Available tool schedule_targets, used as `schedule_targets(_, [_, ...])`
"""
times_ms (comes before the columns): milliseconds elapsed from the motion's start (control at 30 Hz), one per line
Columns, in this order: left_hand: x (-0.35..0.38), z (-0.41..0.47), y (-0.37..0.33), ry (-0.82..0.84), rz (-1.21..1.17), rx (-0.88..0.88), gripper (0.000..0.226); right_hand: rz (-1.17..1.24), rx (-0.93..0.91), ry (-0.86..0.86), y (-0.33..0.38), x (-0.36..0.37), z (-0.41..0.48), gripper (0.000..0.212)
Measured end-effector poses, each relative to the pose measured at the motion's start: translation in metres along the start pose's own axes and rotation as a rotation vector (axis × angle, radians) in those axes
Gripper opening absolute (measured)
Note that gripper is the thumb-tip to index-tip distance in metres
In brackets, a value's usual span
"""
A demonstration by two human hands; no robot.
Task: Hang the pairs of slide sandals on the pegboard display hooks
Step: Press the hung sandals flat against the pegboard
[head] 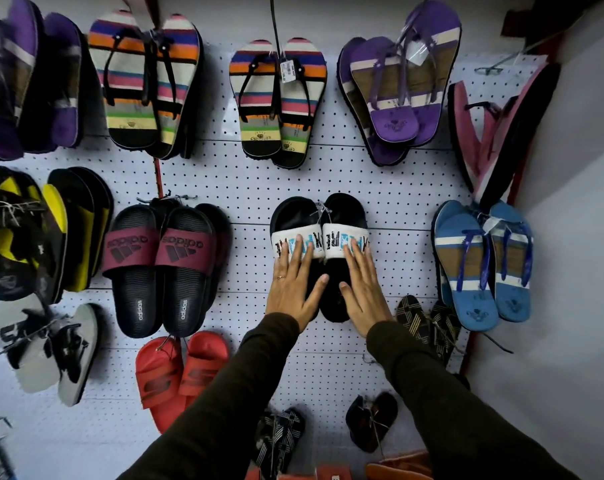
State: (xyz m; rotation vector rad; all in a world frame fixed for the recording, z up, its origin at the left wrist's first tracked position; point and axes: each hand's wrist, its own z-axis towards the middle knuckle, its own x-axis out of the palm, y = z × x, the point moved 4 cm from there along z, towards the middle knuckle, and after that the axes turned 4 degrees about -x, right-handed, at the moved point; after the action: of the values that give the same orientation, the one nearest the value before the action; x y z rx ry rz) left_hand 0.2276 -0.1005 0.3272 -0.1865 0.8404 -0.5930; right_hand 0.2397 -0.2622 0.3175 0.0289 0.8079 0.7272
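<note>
A pair of black slide sandals (319,216) with white printed straps hangs on the white pegboard (245,188), toes up, in the middle of the view. My left hand (293,289) lies flat on the left sandal, fingers spread and reaching the strap. My right hand (362,289) lies flat on the right sandal in the same way. Neither hand grips anything. The hook at the top of the pair is mostly hidden by a tag and tie.
Black and maroon slides (162,268) hang to the left, red slides (179,372) below them, blue flip-flops (484,261) to the right, striped flip-flops (276,98) above. A patterned pair (428,323) hangs just below my right hand. A wall (577,271) bounds the right side.
</note>
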Motion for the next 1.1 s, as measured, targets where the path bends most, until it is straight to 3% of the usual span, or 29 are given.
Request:
schedule_targets(167, [0.000, 0.016, 0.015, 0.083, 0.048, -0.001, 0.072, -0.095, -0.015, 0.069, -0.010, 0.001, 0.012, 0.073])
schedule_targets(333, [-0.010, 0.005, 0.018, 0.072, 0.025, 0.029, 0.069, -0.072, 0.029, -0.040, 0.002, 0.005, 0.007, 0.066])
schedule_targets(467, [-0.036, -0.011, 0.039, -0.025, 0.029, 0.061, 0.066, -0.063, 0.042, -0.165, 0.025, 0.014, 0.004, 0.062])
schedule_targets(633, [-0.091, -0.029, 0.103, -0.203, 0.128, -0.002, 0.060, -0.037, -0.100, -0.227, 0.082, 0.043, 0.015, 0.062])
schedule_targets(900, [-0.172, -0.052, 0.209, -0.304, 0.187, -0.146, 0.065, 0.044, -0.282, -0.043, 0.205, 0.127, 0.051, 0.066])
schedule_targets(1000, [-0.183, -0.055, 0.235, -0.263, 0.190, -0.186, 0.072, -0.044, -0.345, 0.046, 0.233, 0.156, 0.059, 0.066])
schedule_targets(1100, [-0.182, -0.055, 0.254, -0.153, 0.153, -0.176, 0.081, -0.125, -0.267, 0.093, 0.237, 0.177, 0.064, 0.069])
